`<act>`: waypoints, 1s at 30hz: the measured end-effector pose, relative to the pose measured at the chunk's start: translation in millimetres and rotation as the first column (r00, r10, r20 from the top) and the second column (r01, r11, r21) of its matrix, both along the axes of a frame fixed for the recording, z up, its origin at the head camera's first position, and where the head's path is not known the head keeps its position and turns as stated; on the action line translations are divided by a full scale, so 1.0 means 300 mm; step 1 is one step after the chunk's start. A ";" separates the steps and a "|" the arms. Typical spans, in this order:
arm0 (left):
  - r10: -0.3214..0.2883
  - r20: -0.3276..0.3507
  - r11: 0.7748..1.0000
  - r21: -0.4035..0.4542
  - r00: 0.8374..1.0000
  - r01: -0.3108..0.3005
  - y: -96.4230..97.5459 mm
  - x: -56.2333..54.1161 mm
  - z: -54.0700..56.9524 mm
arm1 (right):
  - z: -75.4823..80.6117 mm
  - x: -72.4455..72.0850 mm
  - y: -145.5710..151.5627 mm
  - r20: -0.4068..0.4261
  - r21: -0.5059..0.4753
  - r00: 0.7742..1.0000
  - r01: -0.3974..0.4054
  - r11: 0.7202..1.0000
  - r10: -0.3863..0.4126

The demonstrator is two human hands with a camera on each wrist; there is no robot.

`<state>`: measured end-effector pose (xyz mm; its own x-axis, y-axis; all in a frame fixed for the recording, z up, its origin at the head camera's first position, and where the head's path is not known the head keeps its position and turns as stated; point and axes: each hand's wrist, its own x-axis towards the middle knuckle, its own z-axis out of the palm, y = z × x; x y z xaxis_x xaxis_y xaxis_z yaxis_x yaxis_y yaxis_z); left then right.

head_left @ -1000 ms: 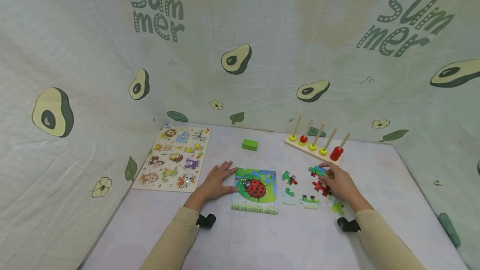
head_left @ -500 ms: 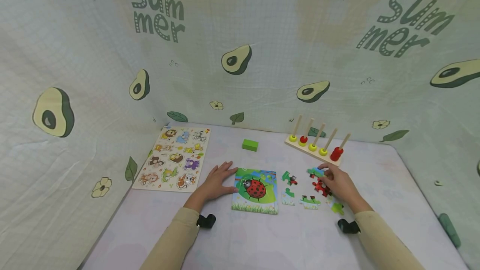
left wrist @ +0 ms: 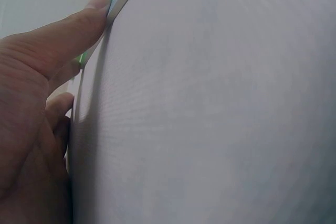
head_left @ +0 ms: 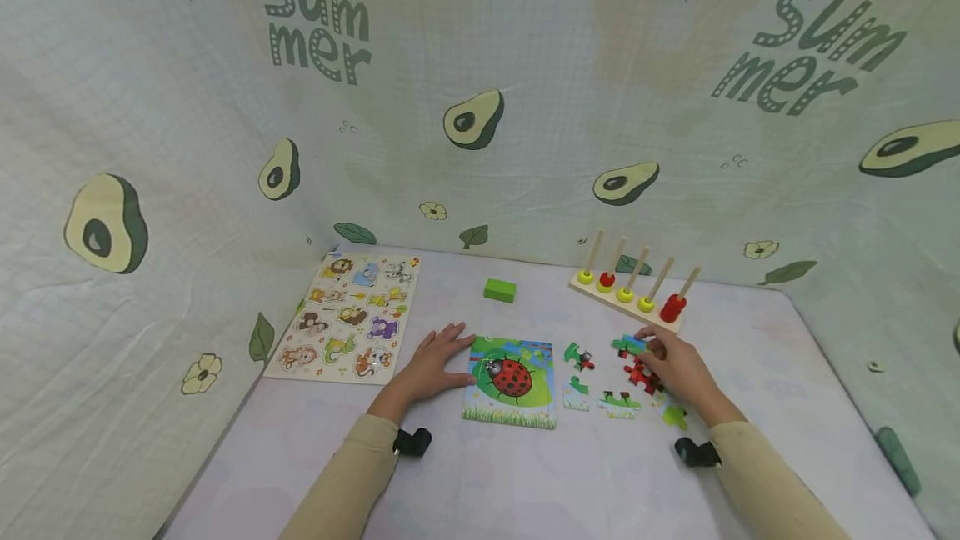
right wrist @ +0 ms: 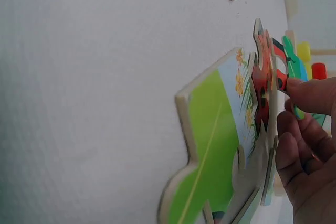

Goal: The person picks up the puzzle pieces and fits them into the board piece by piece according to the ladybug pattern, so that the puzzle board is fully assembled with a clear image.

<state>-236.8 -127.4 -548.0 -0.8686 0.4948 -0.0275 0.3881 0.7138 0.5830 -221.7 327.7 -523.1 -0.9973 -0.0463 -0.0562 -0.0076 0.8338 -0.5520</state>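
Note:
My left hand [head_left: 429, 367] lies with spread fingers at the left side of a square ladybug picture board [head_left: 542, 373]; in the left wrist view its thumb [left wrist: 79, 32] touches the board's edge. Farther right, my right hand [head_left: 678, 363] pinches a green and blue jigsaw piece [head_left: 628, 345] with red and black on it. The right wrist view has this piece [right wrist: 295, 64] upright between thumb and fingers. Red ladybug pieces [head_left: 640, 377] lie just below that hand, and a yellow-green piece [head_left: 675, 417] lies nearer me.
Between board and right hand are several loose pieces, among them a ladybug-head piece [head_left: 579, 356] and a grass piece [head_left: 619, 405]. Behind stand a green block [head_left: 500, 290] and a peg stacker [head_left: 626, 297] with red and yellow beads. An animal puzzle board [head_left: 345, 319] lies at left.
The pinched jigsaw piece has shifted slightly to the left and turned a little in my right hand. My left hand and the ladybug board stay where they were.

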 end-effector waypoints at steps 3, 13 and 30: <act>0.001 -0.004 1.000 -0.002 1.000 -0.001 0.000 -0.002 -0.004 | 0.003 -0.001 0.001 -0.016 -0.030 1.000 0.004 1.000 -0.004; 0.008 0.007 1.000 -0.012 1.000 -0.008 0.003 -0.003 -0.011 | 0.035 -0.002 -0.027 -0.026 -0.106 0.999 0.028 0.994 -0.031; 0.015 0.001 1.000 -0.007 1.000 -0.015 0.005 0.005 0.001 | 0.050 0.007 -0.125 -0.139 -0.179 0.986 -0.112 0.977 0.088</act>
